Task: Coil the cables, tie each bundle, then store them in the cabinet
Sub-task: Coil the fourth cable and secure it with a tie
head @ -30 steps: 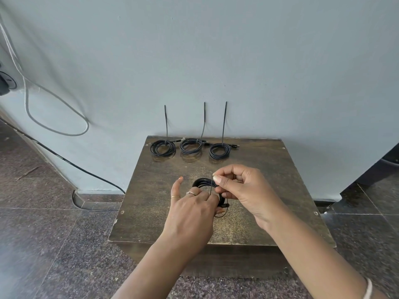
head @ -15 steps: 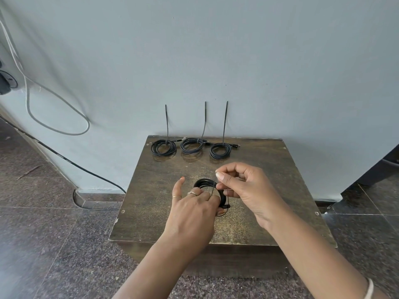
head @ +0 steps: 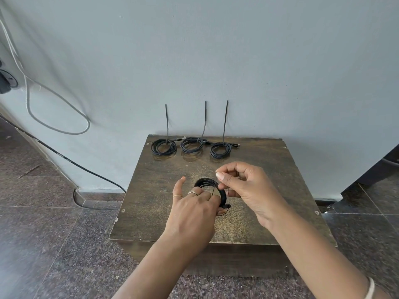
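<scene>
A person works a thin black tie (head: 213, 187) around a fourth coil of black cable (head: 207, 182), held just above the middle of a worn wooden cabinet top (head: 259, 212), slightly toward its front edge. The left hand (head: 194, 212) grips the coil at its near, lower side, middle and ring fingers curled over the loops and the index finger pointing free toward the back edge. The right hand (head: 244, 188), reaching in from the coil's right, pinches the tie's upper end between thumb and forefinger just above the coil's right-hand rim. The tie runs nearly upright from that pinch, crossing the loops at right angles; its lower end, near a small plug (head: 225, 206) and a loose loop under the left thumb, is too fine to follow. The tightening pull looks likely to go up along the tie's length, away from the coil, with the right hand the one placed to make it and the left steadying the bundle. Along the back edge lie three finished bundles (head: 192, 145), side by side, each with its tie tail standing up against the pale wall (head: 216, 50). None is stored yet.
</scene>
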The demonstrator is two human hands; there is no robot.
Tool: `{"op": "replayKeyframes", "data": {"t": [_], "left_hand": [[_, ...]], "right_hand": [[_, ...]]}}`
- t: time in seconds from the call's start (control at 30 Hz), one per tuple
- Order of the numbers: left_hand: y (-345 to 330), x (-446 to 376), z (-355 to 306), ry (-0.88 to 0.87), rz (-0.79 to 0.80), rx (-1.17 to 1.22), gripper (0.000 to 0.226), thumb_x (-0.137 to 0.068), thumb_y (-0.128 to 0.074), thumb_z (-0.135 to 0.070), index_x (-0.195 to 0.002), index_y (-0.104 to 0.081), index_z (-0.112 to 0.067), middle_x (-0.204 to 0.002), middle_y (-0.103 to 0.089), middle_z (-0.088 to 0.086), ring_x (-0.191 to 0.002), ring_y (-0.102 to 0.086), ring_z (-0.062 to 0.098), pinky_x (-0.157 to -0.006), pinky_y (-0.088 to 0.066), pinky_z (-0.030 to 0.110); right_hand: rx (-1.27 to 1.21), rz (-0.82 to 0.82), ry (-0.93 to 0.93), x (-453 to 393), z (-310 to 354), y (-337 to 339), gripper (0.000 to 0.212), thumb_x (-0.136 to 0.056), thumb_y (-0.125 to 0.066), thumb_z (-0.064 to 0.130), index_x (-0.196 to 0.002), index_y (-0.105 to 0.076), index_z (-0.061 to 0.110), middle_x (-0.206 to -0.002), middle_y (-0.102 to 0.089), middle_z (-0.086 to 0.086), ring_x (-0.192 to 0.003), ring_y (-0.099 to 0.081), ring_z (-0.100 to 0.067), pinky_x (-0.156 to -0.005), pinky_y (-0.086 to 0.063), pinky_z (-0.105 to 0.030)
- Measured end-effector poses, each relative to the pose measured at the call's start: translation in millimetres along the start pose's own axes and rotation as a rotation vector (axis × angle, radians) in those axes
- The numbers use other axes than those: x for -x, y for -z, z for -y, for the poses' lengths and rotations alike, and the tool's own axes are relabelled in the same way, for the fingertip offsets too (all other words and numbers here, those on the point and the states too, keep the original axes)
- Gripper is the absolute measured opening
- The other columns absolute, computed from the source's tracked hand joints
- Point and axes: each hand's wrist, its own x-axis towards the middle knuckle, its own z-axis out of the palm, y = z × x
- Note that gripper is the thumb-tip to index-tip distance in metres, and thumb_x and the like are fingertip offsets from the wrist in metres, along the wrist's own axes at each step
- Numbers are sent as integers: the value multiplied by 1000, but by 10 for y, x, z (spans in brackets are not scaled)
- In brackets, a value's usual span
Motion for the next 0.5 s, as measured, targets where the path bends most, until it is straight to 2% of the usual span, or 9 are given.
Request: {"op": "replayKeyframes", "data": {"t": [0.27,0.4,0.5], "left_hand": [[-5,4,5,2,-7,17,7,-94,-47,-25,-94,-53,-26,-89,-62,-10,-103,-57,16,-110,6,51],[-4,1,-2,-4,-10,9,6,-93,-48,-24,-94,-54,-26,-87,-62,-10,-102,-58,16,-110,4,52],[-12,-1,-11,-14,2,0,10,-93,-47,-23,-99,-55,-25,-90,-63,-9,-104,-56,16,-111,1,54]], "right_hand": [[56,30,2,-3,20,39,6,-84,-71,14,-89,-73,12,-71,-64,0,-65,-57,-4,-59,-48,-17],[40,24,14,-5,7,38,6,-83,-72,14,-89,-73,12,-68,-64,3,-65,-58,-5,-60,-48,-19],[42,17,23,-8,-9,21,5,-83,-72,13,-88,-73,13,-72,-68,-1,-67,-63,-5,-62,-51,-19]]}}
